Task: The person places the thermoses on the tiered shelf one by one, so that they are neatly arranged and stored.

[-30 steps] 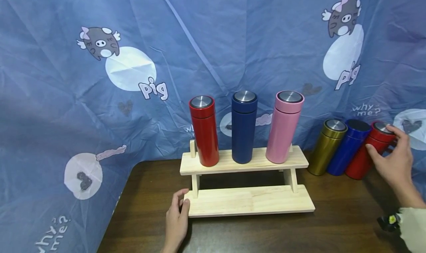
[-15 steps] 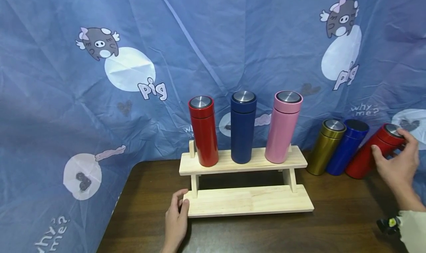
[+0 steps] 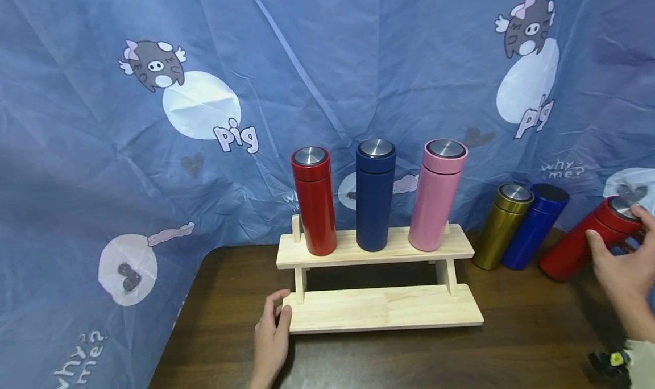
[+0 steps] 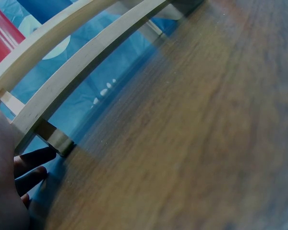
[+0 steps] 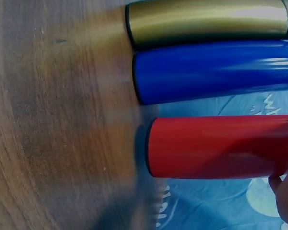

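Observation:
At the right of the head view, my right hand (image 3: 625,270) grips a red thermos bottle (image 3: 580,244) near its steel-topped lid. The bottle leans to the right, and the right wrist view shows its dark base (image 5: 150,147) apart from the blue bottle. My left hand (image 3: 272,338) holds the left end of a two-tier wooden stand (image 3: 384,309), with the thumb at the front of the lower shelf. In the left wrist view, the fingers (image 4: 31,179) bend around that end. On the upper shelf stand a red bottle (image 3: 316,207), a navy bottle (image 3: 375,201) and a pink bottle (image 3: 437,201).
A gold bottle (image 3: 501,230) and a bright blue bottle (image 3: 534,230) stand side by side, right of the stand. Behind the brown wooden table (image 3: 409,358) hangs a blue printed cloth (image 3: 307,65). The table's left edge lies beyond my left hand.
My right hand has moved right with the red thermos bottle, which has come away from the blue one and leans more. My left hand and the stand have stayed put.

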`<state>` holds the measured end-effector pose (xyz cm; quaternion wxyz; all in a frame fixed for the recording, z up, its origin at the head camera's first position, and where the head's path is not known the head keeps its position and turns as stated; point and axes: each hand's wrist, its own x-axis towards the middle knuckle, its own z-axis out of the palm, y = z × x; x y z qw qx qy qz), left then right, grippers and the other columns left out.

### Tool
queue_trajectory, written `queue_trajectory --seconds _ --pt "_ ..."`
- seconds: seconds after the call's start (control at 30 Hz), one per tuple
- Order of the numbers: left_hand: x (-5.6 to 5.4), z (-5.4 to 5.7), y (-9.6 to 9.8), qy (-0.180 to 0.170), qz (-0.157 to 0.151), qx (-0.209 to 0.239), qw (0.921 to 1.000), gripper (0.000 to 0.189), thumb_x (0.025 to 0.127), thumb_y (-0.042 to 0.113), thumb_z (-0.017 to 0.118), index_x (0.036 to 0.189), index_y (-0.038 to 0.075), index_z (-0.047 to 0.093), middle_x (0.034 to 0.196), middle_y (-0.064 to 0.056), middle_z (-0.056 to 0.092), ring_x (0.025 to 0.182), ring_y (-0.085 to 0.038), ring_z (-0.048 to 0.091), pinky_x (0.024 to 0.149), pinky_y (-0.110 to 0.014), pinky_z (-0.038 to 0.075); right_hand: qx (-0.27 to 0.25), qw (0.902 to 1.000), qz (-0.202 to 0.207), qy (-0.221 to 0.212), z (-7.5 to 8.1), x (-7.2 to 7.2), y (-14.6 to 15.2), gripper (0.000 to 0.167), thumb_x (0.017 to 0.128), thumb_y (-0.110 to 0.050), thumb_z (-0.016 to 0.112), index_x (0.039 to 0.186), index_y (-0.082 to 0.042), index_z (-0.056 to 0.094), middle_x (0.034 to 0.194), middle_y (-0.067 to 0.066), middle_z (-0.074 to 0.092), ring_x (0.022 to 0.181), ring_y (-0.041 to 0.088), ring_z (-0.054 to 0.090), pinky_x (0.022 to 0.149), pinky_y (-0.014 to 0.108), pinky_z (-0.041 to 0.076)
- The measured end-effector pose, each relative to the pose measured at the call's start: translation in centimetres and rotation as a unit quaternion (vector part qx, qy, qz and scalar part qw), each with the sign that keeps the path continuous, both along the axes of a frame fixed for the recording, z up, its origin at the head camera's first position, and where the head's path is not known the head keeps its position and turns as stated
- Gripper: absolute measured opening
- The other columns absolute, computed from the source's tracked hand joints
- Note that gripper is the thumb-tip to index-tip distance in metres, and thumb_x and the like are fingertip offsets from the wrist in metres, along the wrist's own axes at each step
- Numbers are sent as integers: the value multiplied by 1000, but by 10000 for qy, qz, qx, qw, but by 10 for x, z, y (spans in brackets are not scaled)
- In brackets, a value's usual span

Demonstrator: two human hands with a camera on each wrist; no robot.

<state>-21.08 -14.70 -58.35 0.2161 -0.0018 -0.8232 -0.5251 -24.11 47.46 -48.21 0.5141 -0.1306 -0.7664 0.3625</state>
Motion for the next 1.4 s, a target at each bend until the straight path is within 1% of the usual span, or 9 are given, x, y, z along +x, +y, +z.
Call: queue_trajectory --seconds 0.1,0.17,0.4,0.53,0.73,0.83,1.07,1.17,1.4 --pt "1 3 0 -249 -55 114 9996 25 112 17 62 137 13 67 134 -16 76 114 -30 75 91 -48 52 45 9997 156 160 4 5 -1 72 95 -6 78 162 -13 52 138 -33 44 129 -5 49 102 11 40" --pt "-1 -2 -1 -295 29 61 9995 25 112 18 63 137 17 67 135 -12 76 115 -25 74 92 -44 52 208 9990 309 255 6 9 -4 72 94 -6 78 161 -8 51 138 -33 43 129 -6 48 102 11 39" --pt "-2 -6 0 167 84 -33 9998 24 111 18 64 135 18 69 114 -10 79 98 -17 71 80 -37 47 759 9935 776 350 15 27 -22 74 94 -17 75 161 -1 48 150 -30 43 132 -8 44 107 12 34" --pt "-1 -4 2 188 51 -102 9998 25 110 16 63 134 17 68 114 -12 79 98 -14 71 80 -35 47 788 9907 939 583 19 35 -29 74 93 -22 76 158 2 51 151 -26 47 131 -5 45 107 14 33" --pt "2 4 2 -219 -29 55 9997 26 111 15 63 136 15 68 117 -11 79 100 -15 69 83 -36 48 855 9837 1332 848 35 46 -48 78 93 -31 79 155 7 52 149 -23 51 128 -4 49 105 12 36" --pt "3 5 1 -308 -39 104 9995 26 112 18 63 138 16 67 108 -8 78 98 -15 67 83 -36 47 1051 9785 1461 1008 47 50 -63 83 94 -41 79 153 11 52 149 -21 50 127 -5 50 103 10 38" --pt "-3 -9 0 267 65 -88 9996 25 110 16 64 135 17 68 93 0 74 86 -10 63 74 -31 42 1217 9732 1441 1316 68 59 -97 92 91 -57 79 147 13 57 141 -24 56 119 -10 54 97 7 40" --pt "-6 -15 -2 271 19 -69 9996 25 111 18 64 135 20 68 92 1 74 84 -10 62 73 -31 43 1298 9710 1494 1345 71 60 -105 91 91 -58 80 146 11 59 144 -22 58 120 -9 55 97 7 41" --pt "-4 -10 -2 241 -7 40 9997 24 111 19 63 135 18 68 93 1 75 84 -10 62 72 -29 42 1149 9554 2060 1778 80 61 -133 83 88 -45 88 140 15 61 137 -14 64 118 2 61 95 9 46"
